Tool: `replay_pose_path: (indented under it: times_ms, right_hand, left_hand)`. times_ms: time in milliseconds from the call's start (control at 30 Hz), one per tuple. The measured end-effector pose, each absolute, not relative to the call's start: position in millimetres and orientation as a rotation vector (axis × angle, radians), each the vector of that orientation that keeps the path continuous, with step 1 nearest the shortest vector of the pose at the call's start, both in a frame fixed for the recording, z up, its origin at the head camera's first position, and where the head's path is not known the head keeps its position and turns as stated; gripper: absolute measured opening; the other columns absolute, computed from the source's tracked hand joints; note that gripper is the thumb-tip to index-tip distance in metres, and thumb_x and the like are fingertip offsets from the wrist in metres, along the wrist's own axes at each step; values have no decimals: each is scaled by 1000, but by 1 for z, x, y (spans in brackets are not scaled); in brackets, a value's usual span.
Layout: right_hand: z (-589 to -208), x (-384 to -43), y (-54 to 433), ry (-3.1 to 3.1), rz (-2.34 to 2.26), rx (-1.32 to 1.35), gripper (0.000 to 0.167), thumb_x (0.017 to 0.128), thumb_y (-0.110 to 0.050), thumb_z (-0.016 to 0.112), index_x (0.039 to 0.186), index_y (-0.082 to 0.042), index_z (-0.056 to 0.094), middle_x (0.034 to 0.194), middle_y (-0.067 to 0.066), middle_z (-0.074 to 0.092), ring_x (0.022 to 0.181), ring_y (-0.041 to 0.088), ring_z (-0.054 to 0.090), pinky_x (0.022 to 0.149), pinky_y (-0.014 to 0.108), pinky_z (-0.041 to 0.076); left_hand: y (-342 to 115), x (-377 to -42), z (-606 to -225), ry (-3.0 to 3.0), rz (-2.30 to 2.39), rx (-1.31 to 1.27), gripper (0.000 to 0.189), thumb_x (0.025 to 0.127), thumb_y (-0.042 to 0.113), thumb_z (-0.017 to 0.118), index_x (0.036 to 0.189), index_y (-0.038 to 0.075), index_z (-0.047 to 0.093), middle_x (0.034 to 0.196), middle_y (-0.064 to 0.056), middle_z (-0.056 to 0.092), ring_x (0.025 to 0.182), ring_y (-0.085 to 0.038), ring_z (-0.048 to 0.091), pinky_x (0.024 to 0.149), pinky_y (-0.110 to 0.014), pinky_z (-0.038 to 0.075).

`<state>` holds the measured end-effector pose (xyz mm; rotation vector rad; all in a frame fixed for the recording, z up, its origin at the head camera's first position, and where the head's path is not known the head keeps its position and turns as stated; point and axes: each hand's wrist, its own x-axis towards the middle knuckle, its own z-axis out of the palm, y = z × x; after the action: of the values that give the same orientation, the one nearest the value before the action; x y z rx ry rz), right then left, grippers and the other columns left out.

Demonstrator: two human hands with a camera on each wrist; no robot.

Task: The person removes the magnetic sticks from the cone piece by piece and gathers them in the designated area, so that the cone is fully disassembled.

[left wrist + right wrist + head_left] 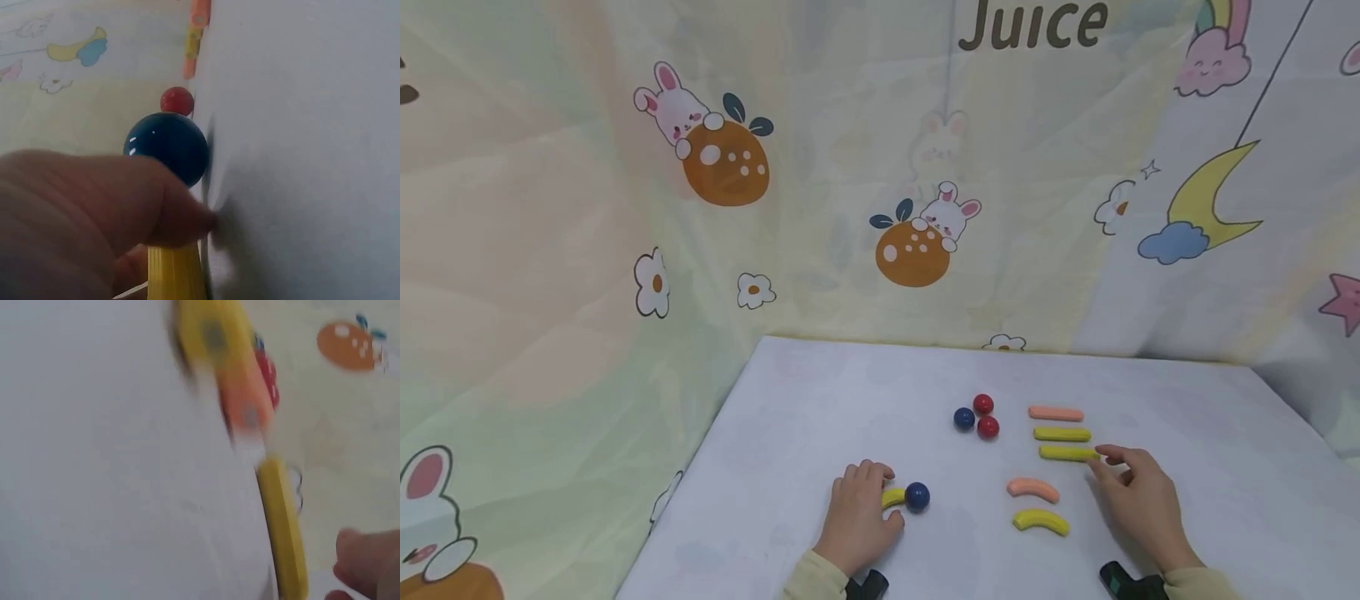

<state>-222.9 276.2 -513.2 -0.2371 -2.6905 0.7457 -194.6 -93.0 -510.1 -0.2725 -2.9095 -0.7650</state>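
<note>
My left hand [859,512] rests over a short yellow curved stick [892,498], thumb and fingers spread to either side of it and hiding its left part. A blue ball [917,497] sits at the stick's right end; the left wrist view shows it just beyond my thumb [169,219]. On the right, my right hand [1138,496] has thumb and forefinger close together at the right end of a straight yellow stick [1067,453]. From the right wrist, those fingertips [356,559] appear beside a yellow stick [282,528], with a gap between.
Behind lie another straight yellow stick [1062,434] and a straight pink one [1056,413]. A curved pink stick [1033,489] and a curved yellow one [1041,522] lie between my hands. Two red balls [988,427] and a blue ball [964,418] cluster farther back on the white table [820,400].
</note>
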Motion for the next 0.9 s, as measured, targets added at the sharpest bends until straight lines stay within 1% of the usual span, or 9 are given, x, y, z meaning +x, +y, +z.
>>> replay_pose_path:
  times_ms: [67,133,267,367,467,533,600,800,900]
  right_hand:
    - [-512,-214,256,-2642,751,-242,25,90,-16,68,111,-3,67,100,14,59,70,19,49,53,25,36]
    - [-508,-204,234,-2632,775,-189,22,89,-15,69,109,-6,68,97,9,59,70,18,47,53,24,36]
    - [-497,-187,188,-2681,838,21,16,86,-17,74,102,-15,71,92,-3,60,74,11,50,60,22,45]
    - [-492,-177,154,-2763,795,171,20,83,-24,79,101,-20,71,91,-10,60,77,5,52,68,23,50]
    - [-489,-173,128,-2851,704,303,32,78,-35,81,106,-23,70,94,-13,61,78,3,52,71,25,51]
    - [-489,-173,118,-2872,661,386,38,76,-40,82,108,-23,69,95,-14,62,79,1,53,73,25,52]
    - [-490,-173,112,-2894,640,442,40,76,-42,82,107,-22,70,95,-13,63,78,1,54,74,27,53]
    - [-492,-175,109,-2949,716,451,37,75,-38,83,103,-18,70,90,-12,63,73,3,50,76,30,55]
    - [-492,-177,109,-2959,739,418,36,75,-37,83,103,-18,70,90,-11,64,72,5,50,75,31,55]
  left_hand:
    - [-94,-196,-509,-2913,-770,-273,33,75,17,73,106,17,61,89,11,51,83,-9,43,72,-30,36]
    - [-94,-197,-509,-2898,-811,-296,25,78,14,73,100,18,63,86,12,52,80,-7,44,71,-28,37]
    - [-90,-196,-513,-2873,-871,-383,20,81,16,76,97,20,65,87,15,54,80,-4,46,72,-26,39]
    - [-86,-193,-515,-2834,-884,-466,20,81,18,78,97,22,66,90,16,57,83,-3,49,73,-26,40]
    - [-84,-192,-515,-2797,-899,-490,20,81,19,79,97,24,67,91,16,59,86,-3,52,73,-26,39]
    - [-82,-192,-514,-2796,-921,-466,20,81,19,79,97,24,68,91,17,60,87,-3,52,74,-27,39]
    - [-81,-191,-514,-2807,-952,-447,20,81,19,79,96,24,68,91,18,60,87,-3,52,74,-27,39]
    - [-78,-190,-515,-2820,-1010,-427,19,80,18,80,95,24,70,90,18,60,85,-3,51,72,-27,36]
    - [-78,-192,-516,-2795,-972,-380,19,79,18,80,94,24,70,88,17,60,83,-3,50,72,-27,38]
